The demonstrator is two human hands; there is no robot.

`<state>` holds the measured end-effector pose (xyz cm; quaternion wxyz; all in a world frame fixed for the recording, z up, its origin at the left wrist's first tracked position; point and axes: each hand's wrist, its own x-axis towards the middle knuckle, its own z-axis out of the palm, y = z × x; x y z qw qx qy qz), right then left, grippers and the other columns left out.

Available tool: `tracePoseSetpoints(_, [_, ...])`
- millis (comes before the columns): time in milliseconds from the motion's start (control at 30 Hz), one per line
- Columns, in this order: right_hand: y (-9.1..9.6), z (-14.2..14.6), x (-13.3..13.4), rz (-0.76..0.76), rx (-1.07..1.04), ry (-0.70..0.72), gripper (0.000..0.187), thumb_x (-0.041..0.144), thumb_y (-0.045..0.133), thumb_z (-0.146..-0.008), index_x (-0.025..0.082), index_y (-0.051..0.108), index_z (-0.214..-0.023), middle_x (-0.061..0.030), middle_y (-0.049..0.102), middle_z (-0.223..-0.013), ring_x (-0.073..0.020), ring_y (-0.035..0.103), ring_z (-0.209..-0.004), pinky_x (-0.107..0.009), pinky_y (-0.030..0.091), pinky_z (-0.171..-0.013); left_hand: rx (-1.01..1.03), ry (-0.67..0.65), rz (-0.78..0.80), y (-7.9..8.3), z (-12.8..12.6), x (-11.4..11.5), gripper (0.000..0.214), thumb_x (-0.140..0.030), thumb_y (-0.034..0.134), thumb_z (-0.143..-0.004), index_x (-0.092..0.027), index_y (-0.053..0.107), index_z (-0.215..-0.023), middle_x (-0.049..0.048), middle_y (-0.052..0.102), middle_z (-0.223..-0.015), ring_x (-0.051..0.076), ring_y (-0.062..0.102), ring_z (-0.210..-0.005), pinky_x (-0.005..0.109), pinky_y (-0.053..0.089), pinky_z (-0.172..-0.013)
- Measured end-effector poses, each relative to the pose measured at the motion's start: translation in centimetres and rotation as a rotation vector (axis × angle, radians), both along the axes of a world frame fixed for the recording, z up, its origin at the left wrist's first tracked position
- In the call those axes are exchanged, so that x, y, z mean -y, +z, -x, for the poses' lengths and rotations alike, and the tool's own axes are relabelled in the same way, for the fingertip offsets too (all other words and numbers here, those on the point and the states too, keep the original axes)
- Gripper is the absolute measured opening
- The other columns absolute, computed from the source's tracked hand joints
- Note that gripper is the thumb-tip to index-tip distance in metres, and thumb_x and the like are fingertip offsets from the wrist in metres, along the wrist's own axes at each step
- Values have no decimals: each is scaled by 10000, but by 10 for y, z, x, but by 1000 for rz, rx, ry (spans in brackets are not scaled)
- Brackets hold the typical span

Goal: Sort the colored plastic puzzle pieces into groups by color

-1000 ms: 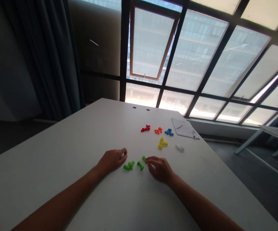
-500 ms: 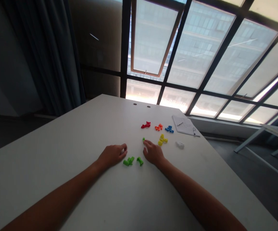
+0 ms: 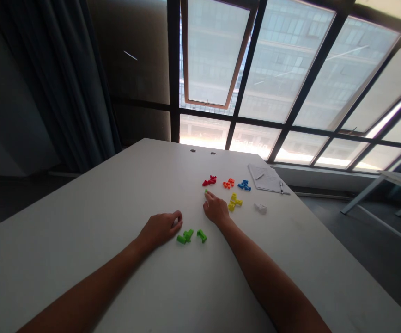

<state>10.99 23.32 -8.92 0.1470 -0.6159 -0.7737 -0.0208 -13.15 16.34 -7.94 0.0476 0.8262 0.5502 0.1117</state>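
My right hand [image 3: 216,209] reaches forward over the white table, and a small green block [image 3: 206,191] shows at its fingertips. The exact grip on that block is too small to make out fully. My left hand [image 3: 162,226] rests on the tabletop, loosely curled, with a gap between thumb and fingers and nothing visible in it. Just to its right lie joined or touching green blocks [image 3: 185,237], and beside them a separate green block [image 3: 202,236]. Red blocks [image 3: 209,181] sit just beyond the small green one. Yellow blocks [image 3: 234,202] lie to the right of my right hand.
Orange blocks [image 3: 228,183] and blue blocks [image 3: 244,185] lie farther back. A whitish clear piece [image 3: 260,208] is at the right. Paper sheets [image 3: 268,179] with pens on them lie near the table's right edge. Windows [image 3: 217,55] stand behind the table [image 3: 124,185].
My right hand has moved forward, away from me, and the small green block has moved with it toward the red blocks. My left hand stays nearly in place. The view has shifted slightly.
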Motion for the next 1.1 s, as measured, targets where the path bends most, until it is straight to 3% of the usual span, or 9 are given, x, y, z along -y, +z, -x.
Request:
tracePoseSetpoints(133, [-2, -2, 6, -76, -94, 110, 449, 210, 448, -964, 248, 589, -1388, -67, 567, -1474, -223, 698, -1104, -364, 546, -942, 8, -1, 1, 0, 0, 0, 233, -445, 454, -979, -273, 612, -994, 3, 717, -816, 180, 638, -698, 267, 317, -617])
tracePoseSetpoints(300, [-8, -15, 40, -145, -294, 629, 323, 130, 533, -906, 256, 737, -1122, -34, 755, -1174, -148, 734, -980, -261, 547, -893, 25, 2, 17, 2, 0, 2, 239, -446, 456, -978, -271, 618, -999, 7, 712, -821, 173, 635, -697, 260, 324, -623])
tracePoseSetpoints(367, [-9, -23, 63, -158, -385, 754, 321, 127, 555, -892, 241, 724, -1140, -53, 762, -1141, -146, 740, -943, -252, 555, -856, 32, 0, 19, 3, 0, 2, 238, -444, 458, -977, -273, 621, -1000, 4, 711, -817, 174, 635, -695, 261, 325, -623])
tracePoseSetpoints(467, [-3, -33, 95, -87, -460, 843, 390, 141, 558, -889, 236, 666, -1252, -82, 726, -1232, -162, 720, -1046, -270, 549, -899, 38, 4, 21, 3, -1, 2, 230, -439, 467, -970, -275, 627, -997, -3, 706, -799, 172, 629, -680, 267, 335, -621])
tracePoseSetpoints(567, [8, -34, 113, 53, -439, 876, 413, 153, 538, -886, 251, 649, -1272, -70, 697, -1292, -164, 695, -1119, -274, 535, -952, 29, 9, 16, 4, -2, 3, 223, -436, 474, -965, -277, 629, -990, -4, 701, -790, 175, 632, -685, 271, 347, -625])
tracePoseSetpoints(733, [19, -26, 114, 215, -333, 862, 372, 166, 520, -876, 286, 705, -1175, -27, 725, -1231, -166, 713, -1068, -277, 543, -945, 29, 12, 5, 5, -2, 3, 225, -438, 470, -972, -274, 624, -986, -6, 702, -782, 179, 636, -681, 276, 356, -624])
tracePoseSetpoints(933, [16, -33, 106, 108, -270, 759, 578, 108, 488, -815, 307, 629, -1339, -24, 652, -1368, -168, 706, -1065, -286, 542, -930, 42, 5, 14, 5, -1, 3, 234, -445, 470, -967, -274, 628, -985, -9, 694, -776, 173, 619, -666, 269, 346, -624])
tracePoseSetpoints(1100, [18, -41, 99, 106, -200, 690, 479, 165, 530, -868, 313, 649, -1307, -22, 632, -1397, -164, 715, -1003, -282, 537, -906, 44, 15, 22, 4, -1, 2, 222, -437, 472, -968, -279, 627, -985, -15, 693, -774, 171, 616, -659, 262, 333, -613])
